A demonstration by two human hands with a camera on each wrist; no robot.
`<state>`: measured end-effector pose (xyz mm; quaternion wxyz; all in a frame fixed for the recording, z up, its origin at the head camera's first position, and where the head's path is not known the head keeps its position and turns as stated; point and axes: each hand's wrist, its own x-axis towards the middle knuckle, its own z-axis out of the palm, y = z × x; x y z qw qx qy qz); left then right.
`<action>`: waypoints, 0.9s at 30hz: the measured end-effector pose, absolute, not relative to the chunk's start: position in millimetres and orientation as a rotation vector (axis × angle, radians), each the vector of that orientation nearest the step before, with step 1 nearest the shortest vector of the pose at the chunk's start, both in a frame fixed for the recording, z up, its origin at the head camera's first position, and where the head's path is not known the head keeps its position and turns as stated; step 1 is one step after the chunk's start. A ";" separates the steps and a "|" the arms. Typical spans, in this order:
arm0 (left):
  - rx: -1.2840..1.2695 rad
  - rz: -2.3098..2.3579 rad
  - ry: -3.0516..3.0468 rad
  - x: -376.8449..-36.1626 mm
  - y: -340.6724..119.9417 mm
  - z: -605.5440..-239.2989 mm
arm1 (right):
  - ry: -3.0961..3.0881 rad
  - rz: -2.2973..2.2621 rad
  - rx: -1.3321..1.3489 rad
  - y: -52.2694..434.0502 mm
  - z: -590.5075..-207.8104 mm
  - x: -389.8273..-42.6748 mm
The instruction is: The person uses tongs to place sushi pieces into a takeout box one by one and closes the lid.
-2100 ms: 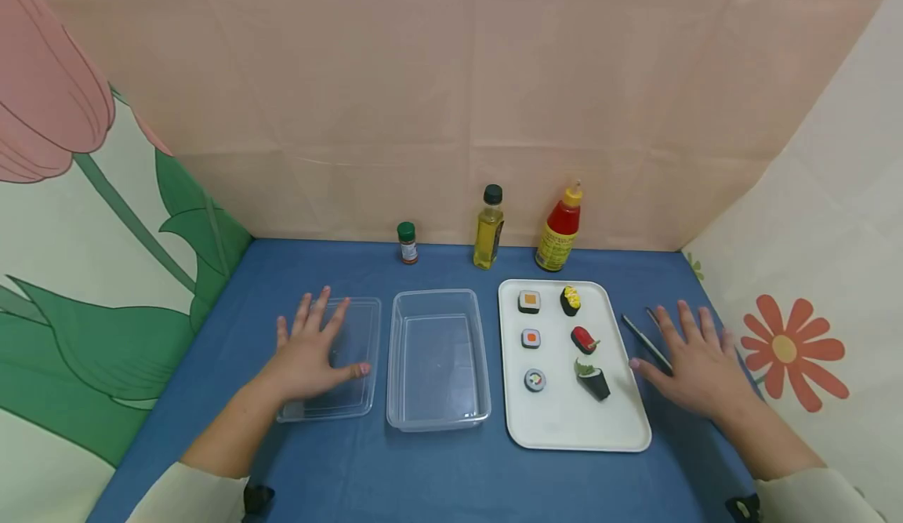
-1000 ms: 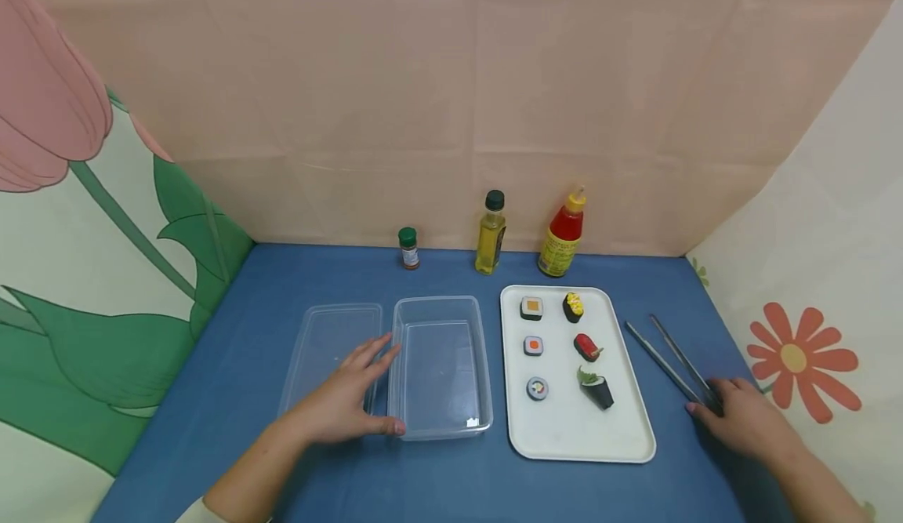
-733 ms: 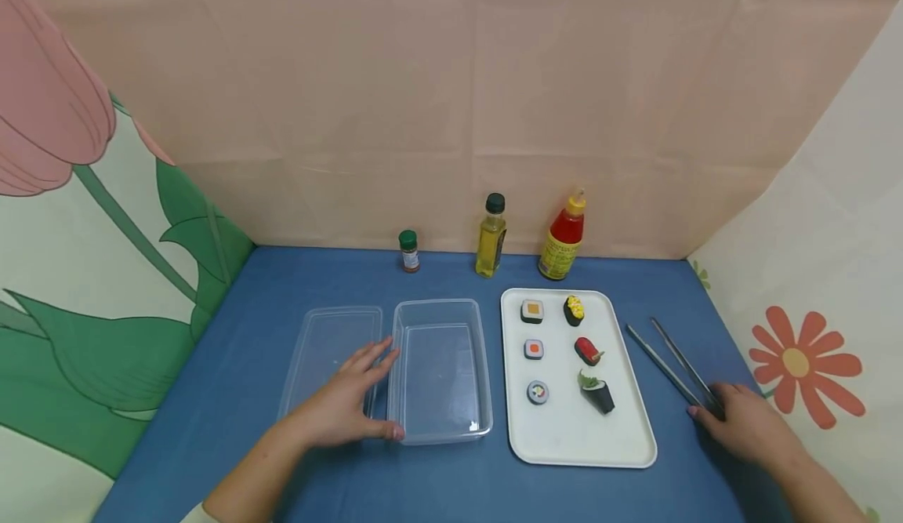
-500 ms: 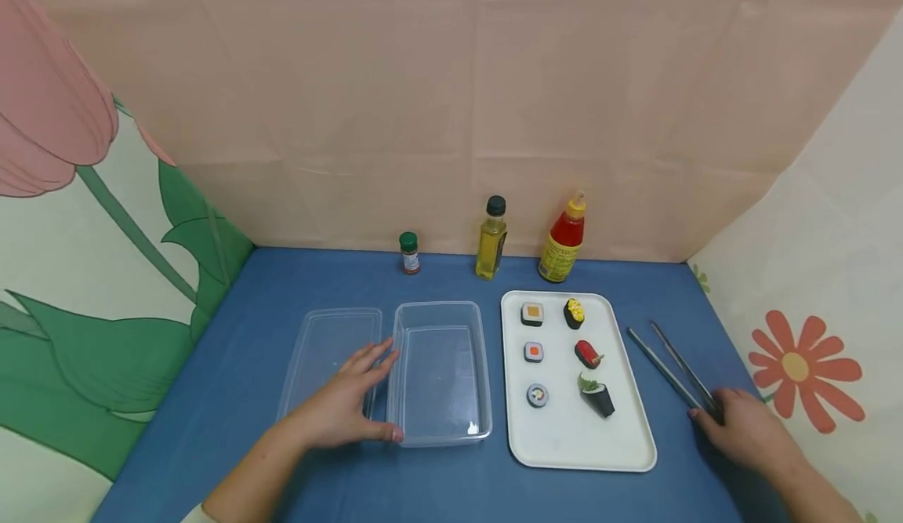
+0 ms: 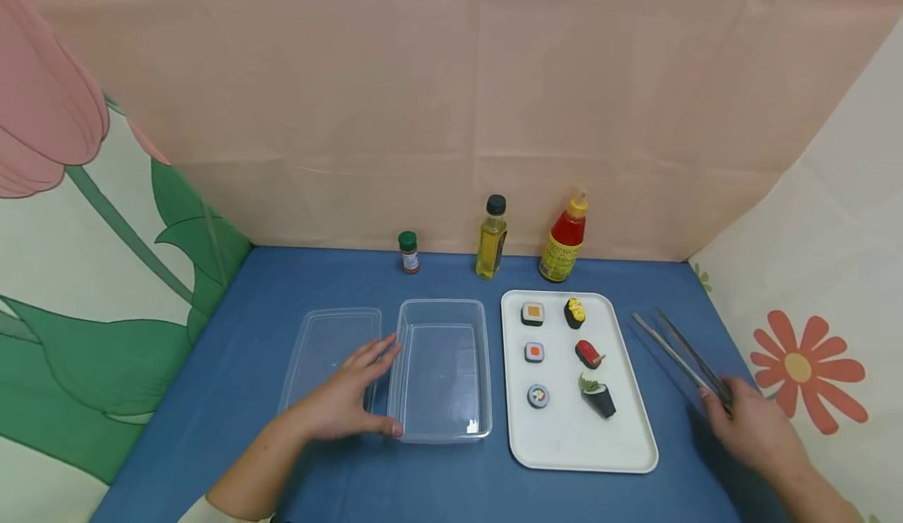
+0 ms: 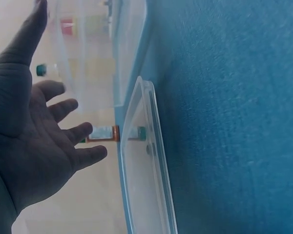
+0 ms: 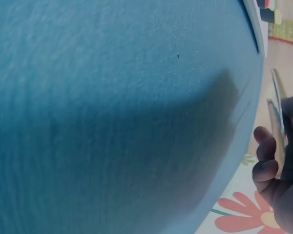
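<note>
In the head view my left hand [image 5: 339,404] is spread beside a clear plastic container [image 5: 444,386], thumb and fingertips right at its left wall. Under and behind that hand lies a clear lid [image 5: 326,346]. The left wrist view shows the hand [image 6: 36,126] with fingers extended and apart. My right hand [image 5: 760,429] grips metal tongs [image 5: 672,353] near their joined end; their two arms stand apart and point away toward the back. In the right wrist view the fingers [image 7: 265,170] curl round the tongs, above their shadow on the blue cloth.
A white tray [image 5: 557,443] between container and tongs bears several sushi pieces, among them a hand roll [image 5: 600,400] and a round roll [image 5: 538,396]. Along the back stand a green-capped jar [image 5: 409,253], an oil bottle [image 5: 490,241] and a red sauce bottle [image 5: 562,242].
My left hand came from over the lid to the container's side. My right hand moved down to the tongs, gripped them and has lifted them off the cloth. The container has turned slightly.
</note>
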<state>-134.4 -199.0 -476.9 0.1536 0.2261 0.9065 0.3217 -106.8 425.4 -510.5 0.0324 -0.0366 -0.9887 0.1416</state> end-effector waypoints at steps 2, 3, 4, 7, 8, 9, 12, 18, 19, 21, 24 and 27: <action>0.657 0.918 2.598 -135.4 -199.0 -476.9 | -2.997 0.422 -0.119 422.6 -507.6 -105.7; 0.661 0.914 2.597 -135.9 -198.8 -476.7 | -2.979 0.420 -0.120 421.1 -505.8 -105.4; 0.661 0.915 2.595 -136.5 -198.8 -476.2 | -2.967 0.424 -0.121 419.2 -503.5 -105.3; 0.652 0.924 2.591 -138.4 -198.3 -474.3 | -2.936 0.446 -0.104 412.7 -497.1 -105.7; 0.647 0.927 2.591 -139.1 -198.1 -473.7 | -2.927 0.457 -0.093 410.1 -494.7 -106.4; 0.643 0.927 2.592 -139.8 -197.9 -473.4 | -2.911 0.465 -0.074 407.2 -492.5 -106.8; 0.636 0.916 2.594 -141.4 -197.3 -473.3 | -2.878 0.493 -0.051 398.5 -486.3 -108.0; 0.650 0.914 2.587 -143.3 -196.0 -474.1 | -2.855 0.513 -0.067 380.0 -477.3 -110.4; 0.651 0.912 2.587 -143.5 -196.0 -473.8 | -2.853 0.505 -0.048 376.9 -476.7 -111.3; 0.645 0.905 2.583 -143.5 -196.3 -473.0 | -2.846 0.498 0.001 371.3 -476.4 -113.4; 0.629 0.896 2.579 -142.8 -196.4 -472.4 | -2.852 0.494 0.046 364.2 -477.4 -116.0; 0.610 0.888 2.576 -143.6 -195.4 -473.8 | -2.866 0.516 0.057 359.8 -478.4 -119.0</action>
